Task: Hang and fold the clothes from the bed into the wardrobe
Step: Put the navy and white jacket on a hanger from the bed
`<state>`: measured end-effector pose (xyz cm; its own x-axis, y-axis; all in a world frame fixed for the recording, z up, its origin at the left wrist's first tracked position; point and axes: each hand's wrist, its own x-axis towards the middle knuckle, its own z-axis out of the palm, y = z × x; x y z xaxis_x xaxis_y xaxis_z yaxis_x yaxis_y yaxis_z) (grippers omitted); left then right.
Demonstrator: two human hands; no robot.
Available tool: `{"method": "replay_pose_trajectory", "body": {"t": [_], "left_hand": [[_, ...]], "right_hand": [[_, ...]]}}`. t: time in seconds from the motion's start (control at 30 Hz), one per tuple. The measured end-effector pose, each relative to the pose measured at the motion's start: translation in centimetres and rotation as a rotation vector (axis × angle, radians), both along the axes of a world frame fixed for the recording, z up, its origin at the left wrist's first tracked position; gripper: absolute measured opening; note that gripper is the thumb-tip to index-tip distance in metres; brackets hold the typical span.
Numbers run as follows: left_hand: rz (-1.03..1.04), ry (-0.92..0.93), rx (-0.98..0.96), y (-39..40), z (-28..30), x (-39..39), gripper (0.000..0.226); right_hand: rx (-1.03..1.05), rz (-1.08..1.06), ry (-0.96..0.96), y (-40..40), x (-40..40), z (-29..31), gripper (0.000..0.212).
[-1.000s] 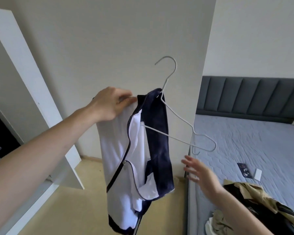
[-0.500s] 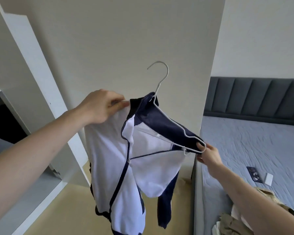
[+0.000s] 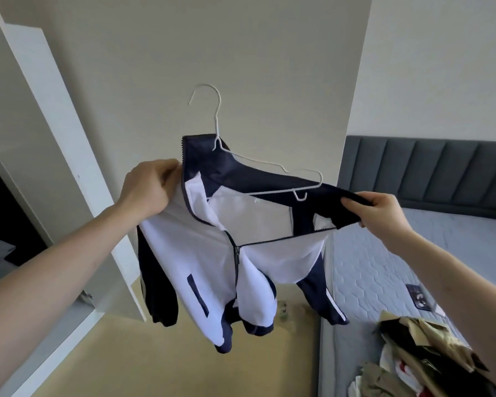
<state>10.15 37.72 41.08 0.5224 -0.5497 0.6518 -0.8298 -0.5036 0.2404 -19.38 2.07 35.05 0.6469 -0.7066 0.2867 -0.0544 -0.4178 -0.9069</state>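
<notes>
Jacket's going onto the hanger, mid-step. The left hand [image 3: 149, 186] is gripping the white front panel of the navy-and-white zip jacket [image 3: 212, 262] just beside the collar, fingers curled tight on the fabric, prob w/ the hanger's near arm under it, though that arm is hidden so can't confirm. The right hand [image 3: 377, 210] is pinching the navy shoulder/zip edge, pulling it out to the right past the far end of the white wire hanger [image 3: 269, 167].

Jacket's hanging in the air between both hands, in front of the wall, between the open wardrobe door [image 3: 69, 167] and the bed [image 3: 384, 270]. Zip is open down to about mid-chest, sleeves dangling below.

To do this well: the hanger's right end is lying on top of the navy fabric, not inside the shoulder, so the right hand should be lifting that shoulder up and over the wire tip, then letting it settle so the seam sits on the bend. Keep the left grip firm so the hanger isn't swinging or slipping out of the collar. Hook needs to stay pointing up and free for the rail.

Pose: both forearms are reaching forward and up, left wrist turned inward w/ knuckles up, right hand lower and further out, thumb on top of the cloth. More clothes [image 3: 421, 353] are still piled on the bed's near corner, so plenty left.
</notes>
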Motion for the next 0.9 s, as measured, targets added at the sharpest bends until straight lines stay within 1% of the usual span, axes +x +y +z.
{"method": "replay_pose_trajectory", "body": {"t": [0.17,0.23,0.33,0.4,0.43,0.5,0.57,0.63,0.7,0.77,0.9], "left_hand": [[-0.018,-0.146,0.145,-1.4,-1.2,-0.9,0.046],[-0.018,-0.177,0.185,-2.2,-2.1,-1.3,0.042],[0.047,-0.173,0.227,-4.0,-3.4,-2.2,0.042],[0.088,-0.094,0.216,-5.1,-3.8,-2.9,0.043],[0.098,-0.041,0.197,-5.4,-3.9,-3.1,0.043],[0.104,0.074,0.152,-5.9,-4.1,-3.4,0.046],[0.106,0.154,0.099,-6.2,-4.1,-3.9,0.049],[0.112,0.197,0.059,-6.3,-4.0,-4.6,0.049],[0.095,0.236,0.036,-6.3,-3.8,-5.2,0.049],[0.062,0.274,0.027,-6.2,-3.6,-5.9,0.049],[-0.011,0.323,-0.001,-6.4,-3.4,-7.5,0.050]], "right_hand": [[0.292,-0.024,-0.114,0.0,-0.5,0.5,0.012],[0.353,-0.038,-0.163,0.2,-0.5,1.4,0.016],[0.287,0.038,-0.211,2.6,-0.4,3.4,0.014],[0.197,0.168,-0.241,5.2,-0.2,4.5,0.013],[0.141,0.240,-0.230,6.5,-0.2,4.8,0.012],[0.007,0.349,-0.124,8.8,-0.1,4.3,0.009],[-0.124,0.392,0.036,9.9,-0.3,2.6,0.013],[-0.193,0.379,0.173,10.1,-0.5,0.5,0.019],[-0.192,0.317,0.243,9.9,-0.6,-1.6,0.018],[-0.129,0.250,0.257,9.6,-0.8,-3.7,0.015],[0.052,0.156,0.178,10.0,-1.3,-7.3,0.036]]}}
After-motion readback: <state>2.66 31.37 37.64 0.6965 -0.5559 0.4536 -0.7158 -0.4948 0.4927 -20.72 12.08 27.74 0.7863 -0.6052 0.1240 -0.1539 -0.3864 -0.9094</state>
